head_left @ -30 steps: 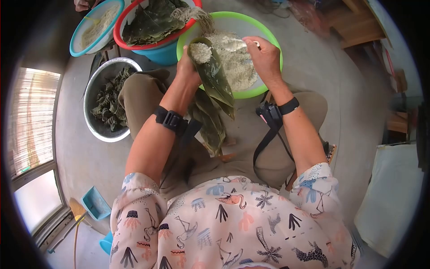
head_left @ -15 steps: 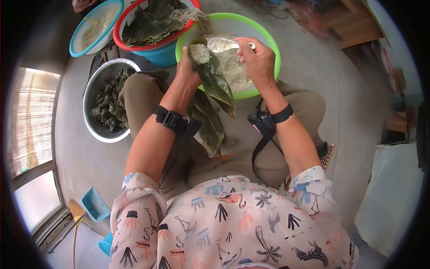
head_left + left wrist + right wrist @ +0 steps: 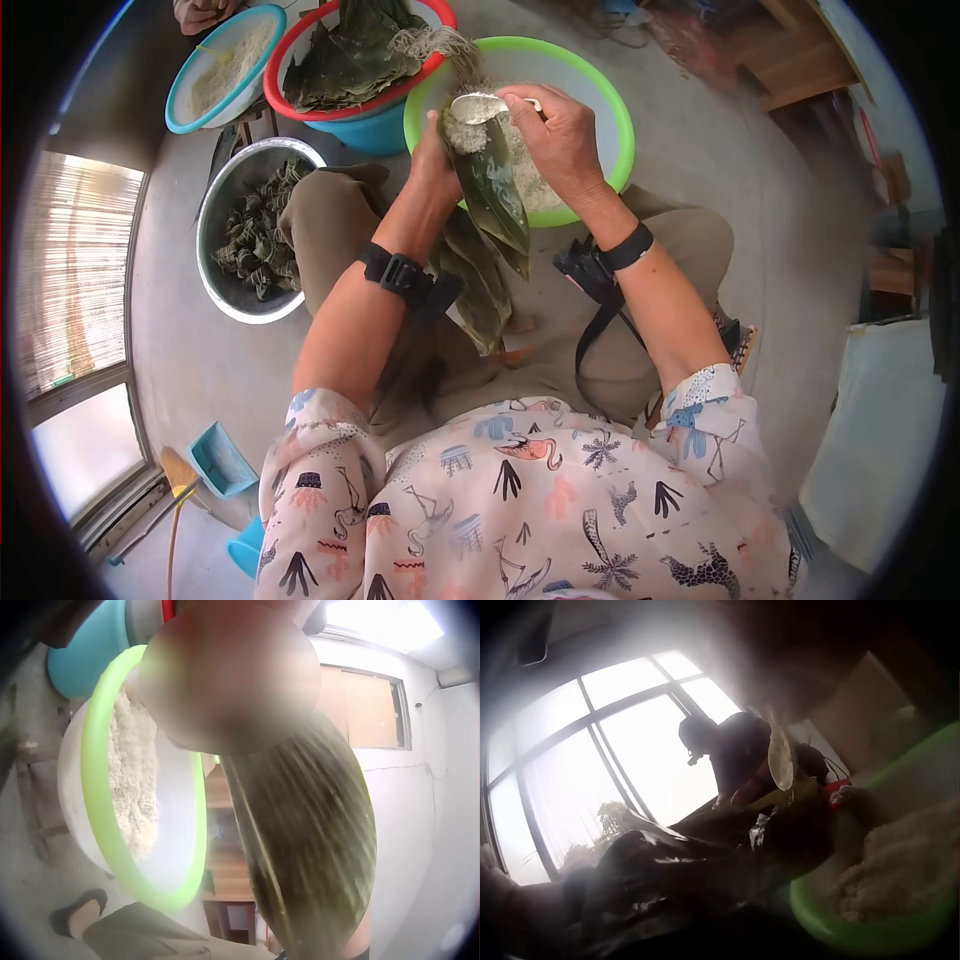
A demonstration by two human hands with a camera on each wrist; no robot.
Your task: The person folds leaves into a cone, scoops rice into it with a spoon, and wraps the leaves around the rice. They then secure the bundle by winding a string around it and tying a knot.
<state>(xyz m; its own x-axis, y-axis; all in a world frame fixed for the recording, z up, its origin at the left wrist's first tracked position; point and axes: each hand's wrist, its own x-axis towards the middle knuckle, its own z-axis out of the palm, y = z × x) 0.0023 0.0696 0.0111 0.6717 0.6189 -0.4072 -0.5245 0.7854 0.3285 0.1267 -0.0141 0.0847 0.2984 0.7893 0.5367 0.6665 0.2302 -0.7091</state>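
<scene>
Left hand (image 3: 436, 168): fingers gripping a long, glossy green leaf folded into a cup (image 3: 500, 195), thumb along its side. The pointed tail slants down toward the lap; the mouth faces up, seemingly so that the white grains (image 3: 466, 137) inside do not spill.

Right hand (image 3: 560, 142): fingers closed on the handle of a white spoon (image 3: 458, 108), its grain-filled bowl just above the leaf's mouth, apparently kept level to hold the load.

Round white bowl with lime-green rim (image 3: 624, 135): beyond the leaf, holding more grain, within easy reach of the spoon.

Silver metal basin (image 3: 205, 245): beside the left knee, holding dark green wrapped bundles (image 3: 262, 235), perhaps grouped apart from the loose stock.

Red-rimmed basin (image 3: 279, 82): large flat leaves (image 3: 350, 62), with pale strings (image 3: 425, 42) at its edge, seemingly for easy picking.
</scene>
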